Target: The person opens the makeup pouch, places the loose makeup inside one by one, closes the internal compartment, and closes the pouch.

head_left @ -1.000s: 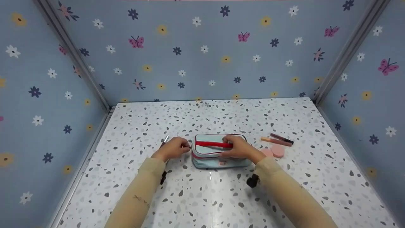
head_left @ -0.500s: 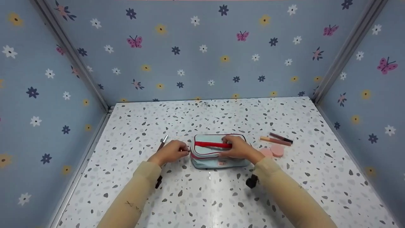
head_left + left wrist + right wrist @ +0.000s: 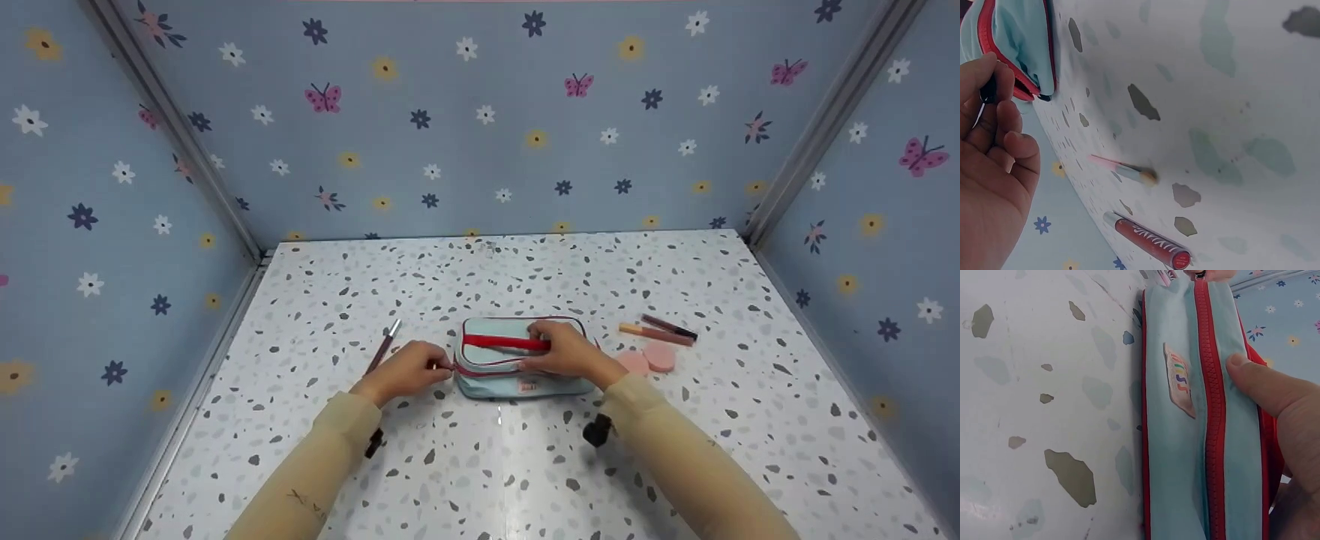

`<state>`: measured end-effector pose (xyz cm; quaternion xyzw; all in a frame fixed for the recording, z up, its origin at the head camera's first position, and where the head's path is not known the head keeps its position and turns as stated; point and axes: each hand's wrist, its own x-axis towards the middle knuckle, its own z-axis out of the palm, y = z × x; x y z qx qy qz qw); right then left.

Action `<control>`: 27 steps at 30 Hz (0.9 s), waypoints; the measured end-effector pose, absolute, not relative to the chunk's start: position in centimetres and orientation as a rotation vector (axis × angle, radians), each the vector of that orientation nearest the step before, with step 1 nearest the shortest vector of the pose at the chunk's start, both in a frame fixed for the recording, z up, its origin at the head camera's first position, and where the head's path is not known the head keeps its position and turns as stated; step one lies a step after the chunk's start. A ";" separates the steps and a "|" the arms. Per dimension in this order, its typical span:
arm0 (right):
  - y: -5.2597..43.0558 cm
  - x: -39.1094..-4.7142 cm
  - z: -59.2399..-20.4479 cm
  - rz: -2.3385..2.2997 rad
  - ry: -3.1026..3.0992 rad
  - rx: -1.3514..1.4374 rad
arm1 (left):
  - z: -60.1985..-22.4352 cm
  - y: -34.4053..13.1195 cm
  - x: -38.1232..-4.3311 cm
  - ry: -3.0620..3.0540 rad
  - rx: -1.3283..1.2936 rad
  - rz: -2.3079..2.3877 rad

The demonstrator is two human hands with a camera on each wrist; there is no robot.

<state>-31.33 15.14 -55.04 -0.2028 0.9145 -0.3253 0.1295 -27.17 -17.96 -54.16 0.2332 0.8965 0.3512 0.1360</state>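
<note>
A pale blue cosmetic bag (image 3: 491,388) with red piping and a red top handle (image 3: 499,342) sits upright mid-table. At its left end my left hand (image 3: 405,371) pinches the dark zipper pull (image 3: 988,91) between thumb and finger. The red zipper (image 3: 1214,399) runs along the bag's front, under the lid. My right hand (image 3: 566,350) grips the lid near the handle's right end, its thumb (image 3: 1247,368) pressed on the front side; its other fingers are mostly hidden behind the bag in the right wrist view.
Left of the bag lie a red lip gloss tube (image 3: 1148,243) and a small pink-handled brush (image 3: 1123,170). On the right are two pink round pieces (image 3: 661,357) and two slim cosmetic tubes (image 3: 655,334). Flower-patterned walls (image 3: 480,150) enclose the table (image 3: 525,277) on three sides.
My left hand has shifted slightly toward me along the bag's left end, uncovering more of the lip gloss tube. My right hand and the bag stay almost in place.
</note>
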 end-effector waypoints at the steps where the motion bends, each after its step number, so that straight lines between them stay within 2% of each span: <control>1: 15.1 -31.3 -55.1 -0.945 2.660 -0.590 | -54.1 -17.9 -27.0 2.594 0.680 1.024; 13: 15.1 -31.6 -54.7 -0.885 2.672 -0.556 | -53.8 -16.9 -26.1 2.559 0.626 1.061; 27: 14.7 -32.0 -54.8 -0.874 2.724 -0.650 | -53.9 -15.1 -25.3 2.565 0.682 1.061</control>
